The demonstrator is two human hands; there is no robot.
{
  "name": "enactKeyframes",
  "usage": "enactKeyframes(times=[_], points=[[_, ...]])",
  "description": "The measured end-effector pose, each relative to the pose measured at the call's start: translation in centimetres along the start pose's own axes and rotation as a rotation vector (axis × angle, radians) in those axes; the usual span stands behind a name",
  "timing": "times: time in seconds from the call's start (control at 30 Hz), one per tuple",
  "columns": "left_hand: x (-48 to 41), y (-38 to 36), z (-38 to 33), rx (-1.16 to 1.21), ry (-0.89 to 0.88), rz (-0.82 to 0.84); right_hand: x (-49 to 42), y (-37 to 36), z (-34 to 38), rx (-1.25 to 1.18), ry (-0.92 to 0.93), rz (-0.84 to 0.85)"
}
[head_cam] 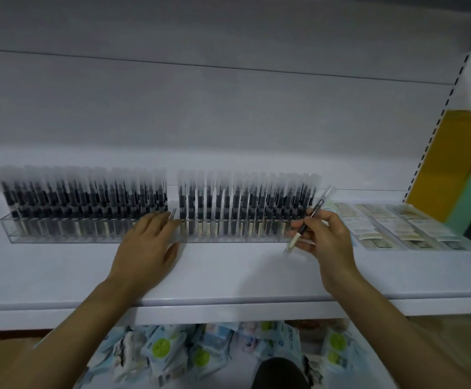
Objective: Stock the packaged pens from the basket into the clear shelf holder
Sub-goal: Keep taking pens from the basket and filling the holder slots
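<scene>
A long clear shelf holder (60, 239) stands on the white shelf, filled with several upright packaged pens (88, 203), with a narrow gap near its middle. My left hand (147, 242) lies with straight fingers against the holder's front at that gap, fingertips touching the pens. My right hand (324, 237) pinches one packaged pen (313, 214), tilted, at the holder's right end. The basket is not in view.
Flat packets in clear trays (397, 228) lie on the shelf to the right. Below the white shelf's front edge (228, 304), a pile of light blue packets (172, 352) fills the lower level. A slotted upright (436, 127) bounds the right side.
</scene>
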State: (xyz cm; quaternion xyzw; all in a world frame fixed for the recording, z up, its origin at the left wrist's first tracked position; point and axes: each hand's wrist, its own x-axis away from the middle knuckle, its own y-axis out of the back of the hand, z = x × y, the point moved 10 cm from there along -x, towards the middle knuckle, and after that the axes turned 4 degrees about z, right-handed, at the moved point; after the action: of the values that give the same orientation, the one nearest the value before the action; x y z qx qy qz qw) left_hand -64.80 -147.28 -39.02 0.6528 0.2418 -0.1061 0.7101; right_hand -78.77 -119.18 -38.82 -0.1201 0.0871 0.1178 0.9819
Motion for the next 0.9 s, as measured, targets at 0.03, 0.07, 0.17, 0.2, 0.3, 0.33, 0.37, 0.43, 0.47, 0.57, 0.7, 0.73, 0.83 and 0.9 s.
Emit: enactKeyframes(times=[0.03, 0.07, 0.17, 0.2, 0.3, 0.33, 0.37, 0.43, 0.47, 0.57, 0.7, 0.73, 0.83, 0.9], points=[[-0.2, -0.1, -0.1, -0.027, -0.003, 0.013, -0.2, 0.5, 0.3, -0.004, 0.022, -0.004], [-0.4, -0.2, -0.2, -0.055, -0.006, 0.025, -0.5, 1.0, 0.6, -0.013, 0.048, -0.01], [-0.7, -0.1, -0.8, -0.093, -0.021, 0.041, -1.7, 2.6, 1.9, -0.012, 0.151, -0.06], [-0.7, -0.2, -0.9, -0.092, -0.03, 0.045, -2.3, 3.2, 2.3, 0.005, 0.185, -0.086], [-0.8, -0.5, -0.9, -0.069, -0.037, 0.072, -4.3, 4.7, 2.7, 0.103, 0.252, -0.185], [-0.8, -0.6, -0.9, -0.057, -0.04, 0.076, -4.9, 5.0, 2.7, 0.146, 0.267, -0.206], [-0.7, -0.7, -0.9, -0.047, -0.042, 0.076, -5.3, 5.0, 2.7, 0.184, 0.28, -0.215], [-0.7, -0.7, -0.8, -0.031, -0.047, 0.07, -6.0, 4.6, 2.6, 0.262, 0.315, -0.209], [-0.7, -0.7, -0.7, -0.02, -0.051, 0.061, -6.1, 4.3, 2.6, 0.316, 0.341, -0.199], [-0.7, -0.6, -0.6, 0.018, -0.062, 0.039, -6.4, 3.5, 3.0, 0.486, 0.419, -0.167], [-0.8, -0.7, -0.6, 0.028, -0.061, 0.021, -7.4, 3.3, 2.3, 0.694, 0.39, -0.1], [-0.8, -0.7, -0.6, 0.028, -0.063, 0.013, -7.5, 3.3, 1.8, 0.742, 0.377, -0.081], [-0.7, -0.6, -0.7, 0.024, -0.064, -0.005, -6.9, 3.6, 1.2, 0.794, 0.408, -0.106], [-0.8, -0.5, -0.7, 0.025, -0.068, -0.017, -6.8, 3.6, 1.3, 0.789, 0.42, -0.127]])
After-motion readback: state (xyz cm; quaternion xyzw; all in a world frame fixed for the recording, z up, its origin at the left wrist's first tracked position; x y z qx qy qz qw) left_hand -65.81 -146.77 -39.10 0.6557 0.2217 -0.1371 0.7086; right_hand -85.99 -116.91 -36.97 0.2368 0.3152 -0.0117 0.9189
